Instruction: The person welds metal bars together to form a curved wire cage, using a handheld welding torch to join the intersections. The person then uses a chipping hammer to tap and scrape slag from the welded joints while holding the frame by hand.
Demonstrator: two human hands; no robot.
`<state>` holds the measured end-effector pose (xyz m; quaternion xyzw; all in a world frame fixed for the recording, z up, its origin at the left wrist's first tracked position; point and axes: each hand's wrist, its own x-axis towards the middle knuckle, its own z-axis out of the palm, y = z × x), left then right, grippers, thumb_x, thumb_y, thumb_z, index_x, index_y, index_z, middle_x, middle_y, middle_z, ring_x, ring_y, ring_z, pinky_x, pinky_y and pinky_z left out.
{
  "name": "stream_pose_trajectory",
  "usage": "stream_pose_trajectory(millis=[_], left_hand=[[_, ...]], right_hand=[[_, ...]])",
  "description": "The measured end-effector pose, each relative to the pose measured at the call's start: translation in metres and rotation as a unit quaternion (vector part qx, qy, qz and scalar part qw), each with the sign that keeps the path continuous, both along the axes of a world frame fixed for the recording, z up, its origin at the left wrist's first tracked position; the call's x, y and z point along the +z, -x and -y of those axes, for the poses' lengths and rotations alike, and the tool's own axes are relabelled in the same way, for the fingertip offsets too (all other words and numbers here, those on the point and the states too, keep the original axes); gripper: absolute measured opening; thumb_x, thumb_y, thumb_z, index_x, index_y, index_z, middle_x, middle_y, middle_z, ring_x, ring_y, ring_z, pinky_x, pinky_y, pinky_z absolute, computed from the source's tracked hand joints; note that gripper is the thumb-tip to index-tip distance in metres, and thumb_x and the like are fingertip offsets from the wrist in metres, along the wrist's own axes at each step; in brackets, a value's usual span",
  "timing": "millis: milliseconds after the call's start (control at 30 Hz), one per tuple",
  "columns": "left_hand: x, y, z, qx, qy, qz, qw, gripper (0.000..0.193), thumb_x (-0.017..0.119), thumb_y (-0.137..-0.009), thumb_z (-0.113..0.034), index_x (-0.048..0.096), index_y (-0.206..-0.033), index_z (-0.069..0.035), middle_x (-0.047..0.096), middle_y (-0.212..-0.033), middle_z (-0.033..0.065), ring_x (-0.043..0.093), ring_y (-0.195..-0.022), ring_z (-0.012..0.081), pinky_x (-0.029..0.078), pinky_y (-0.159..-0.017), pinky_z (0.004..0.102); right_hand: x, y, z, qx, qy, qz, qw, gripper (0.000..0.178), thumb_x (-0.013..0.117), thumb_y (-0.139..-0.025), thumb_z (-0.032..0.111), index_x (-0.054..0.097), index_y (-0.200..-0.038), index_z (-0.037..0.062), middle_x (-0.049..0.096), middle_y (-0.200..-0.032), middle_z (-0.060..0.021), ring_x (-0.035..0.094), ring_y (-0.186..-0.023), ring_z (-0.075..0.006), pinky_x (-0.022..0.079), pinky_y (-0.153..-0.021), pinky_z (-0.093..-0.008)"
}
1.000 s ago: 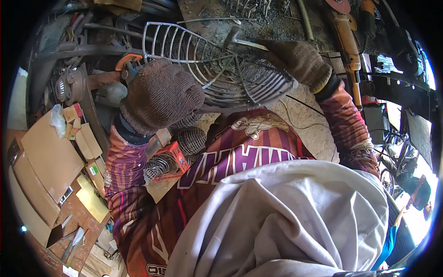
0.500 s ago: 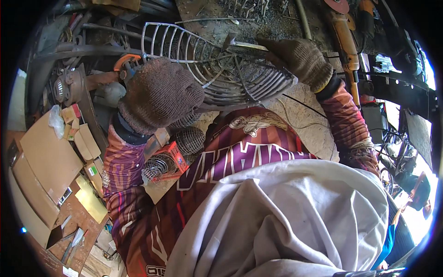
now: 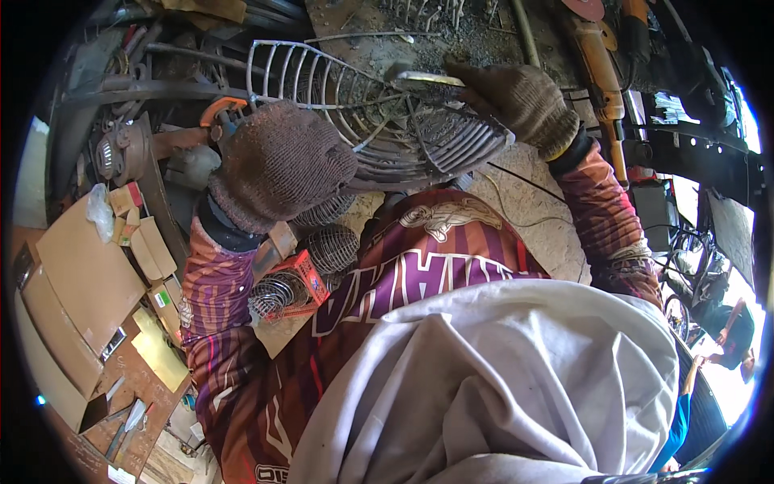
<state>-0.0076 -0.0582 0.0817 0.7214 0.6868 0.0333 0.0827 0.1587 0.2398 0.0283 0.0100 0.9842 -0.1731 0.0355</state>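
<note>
A round metal grille (image 3: 372, 171) of curved, spaced rods lies in front of me, partly over the work surface. My left hand (image 3: 284, 161), in a brown knitted glove, is closed at the grille's left side; its fingertips are hidden behind the glove's back. In a matching dirty glove, my right hand (image 3: 520, 103) grips the pale, narrow handle (image 3: 435, 78) of a hammer above the grille's far right part. The hammer's head (image 3: 401, 72) points left and is smeared by motion.
An angle grinder (image 3: 603, 77) lies at the far right. Beyond the grille is a dirty metal work surface (image 3: 355, 18) with short rods. Wire coils (image 3: 332, 246) and a red crate (image 3: 310, 278) sit below at left, near cardboard (image 3: 85, 282). Another person (image 3: 730, 335) is at the right edge.
The hammer's head has shifted slightly and now blurs. The grille's right end has tipped or moved a little to the left. My left hand stays nearly in place.
</note>
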Motion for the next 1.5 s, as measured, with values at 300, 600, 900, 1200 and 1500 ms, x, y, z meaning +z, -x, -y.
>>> stream_pose_trajectory(millis=[300, 600, 900, 1200, 1500], left_hand=[[0.02, -0.009, -0.008, -0.05, -0.03, -0.087, 0.994, 0.02, 0.061, -0.081, -0.026, 0.065, -0.099, -0.019, 0.06, -0.094, 0.0033, 0.059, -0.09, 0.0263, 0.047, -0.085, 0.0425], [0.011, -0.014, -0.002, -0.011, 0.011, -0.061, 0.998, 0.02, 0.058, -0.083, -0.03, 0.061, -0.097, -0.016, 0.058, -0.09, 0.0054, 0.058, -0.089, 0.0265, 0.046, -0.086, 0.043], [0.025, -0.024, -0.015, -0.075, -0.082, -0.124, 0.986, 0.011, 0.064, -0.07, -0.023, 0.059, -0.076, -0.015, 0.054, -0.072, 0.0031, 0.058, -0.072, 0.0237, 0.047, -0.066, 0.0404], [0.029, -0.026, -0.013, -0.055, -0.052, -0.112, 0.991, 0.013, 0.065, -0.069, -0.026, 0.062, -0.077, -0.017, 0.056, -0.072, 0.0027, 0.059, -0.072, 0.0246, 0.046, -0.064, 0.0419], [0.022, -0.028, -0.006, -0.033, -0.069, -0.127, 0.989, 0.017, 0.067, -0.069, -0.03, 0.064, -0.08, -0.018, 0.058, -0.077, 0.0025, 0.06, -0.077, 0.0253, 0.047, -0.07, 0.0426]], right_hand=[[-0.007, 0.0, 0.003, 0.008, 0.001, -0.001, 1.0, 0.04, 0.05, -0.097, 0.037, 0.055, -0.134, 0.0215, 0.069, -0.093, -0.0134, 0.068, -0.08, -0.0284, 0.055, -0.07, -0.0406], [-0.012, -0.022, -0.005, -0.2, 0.251, -0.14, 0.937, 0.041, 0.057, -0.095, 0.033, 0.057, -0.13, 0.0105, 0.066, -0.08, -0.0114, 0.066, -0.068, -0.0194, 0.053, -0.062, -0.0326], [-0.026, -0.065, -0.005, -0.446, 0.454, -0.075, 0.767, 0.05, 0.058, -0.094, 0.038, 0.055, -0.129, 0.003, 0.063, -0.078, -0.0027, 0.055, -0.059, -0.0093, 0.044, -0.048, -0.0248], [0.003, -0.052, -0.037, -0.329, 0.266, -0.052, 0.904, 0.045, 0.057, -0.096, 0.03, 0.055, -0.131, 0.0017, 0.066, -0.091, -0.0061, 0.06, -0.075, -0.0111, 0.049, -0.065, -0.0268], [0.03, 0.004, -0.047, -0.276, 0.27, -0.165, 0.908, 0.045, 0.058, -0.092, 0.038, 0.061, -0.123, 0.0053, 0.069, -0.086, -0.0102, 0.066, -0.07, -0.0189, 0.052, -0.067, -0.0324]])
